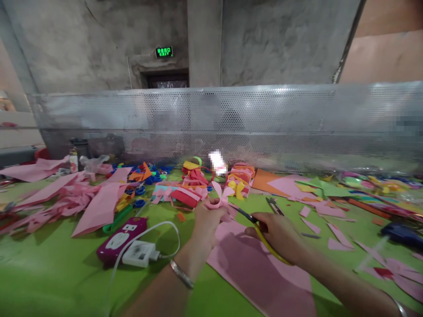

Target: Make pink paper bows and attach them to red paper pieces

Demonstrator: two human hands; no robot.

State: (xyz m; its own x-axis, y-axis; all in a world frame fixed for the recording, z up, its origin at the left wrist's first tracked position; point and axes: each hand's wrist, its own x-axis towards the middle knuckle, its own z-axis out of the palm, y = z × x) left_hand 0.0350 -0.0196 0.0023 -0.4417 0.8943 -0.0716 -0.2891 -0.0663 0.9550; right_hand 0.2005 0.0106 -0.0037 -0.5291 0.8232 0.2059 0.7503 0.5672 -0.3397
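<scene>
Bare concrete wall (271, 44) stands at the back, carrying a lit green exit sign (164, 52); in front of it, beyond both hands, a perforated metal screen (280, 132) borders the green worktop (59, 277).

Left hand (207, 218): fingers closed on a pink paper piece (218, 197), its cut strips curling up and outward above the grip. A silver bracelet (181, 274) is worn on that wrist. Right hand (276, 231): gripping yellow-handled scissors (274, 252), blades directed at the paper beside the left fingers. Whether the blades touch the paper cannot be told.

Below and between the hands lies a large pink sheet (261, 268), flat and partly shaded. Left of the left hand: a purple case (117, 244) and, against it, a white charger (136, 254) with a white cable (170, 223). Farther left, a heap of pink paper strips (59, 204). Just beyond the left hand: a folded red paper (185, 197) and, farther off, a bright white object (217, 162), pixelated and not identifiable. Right of the right hand: scattered pink offcuts (340, 236) and a dark blue tool (401, 235), type unclear.
</scene>
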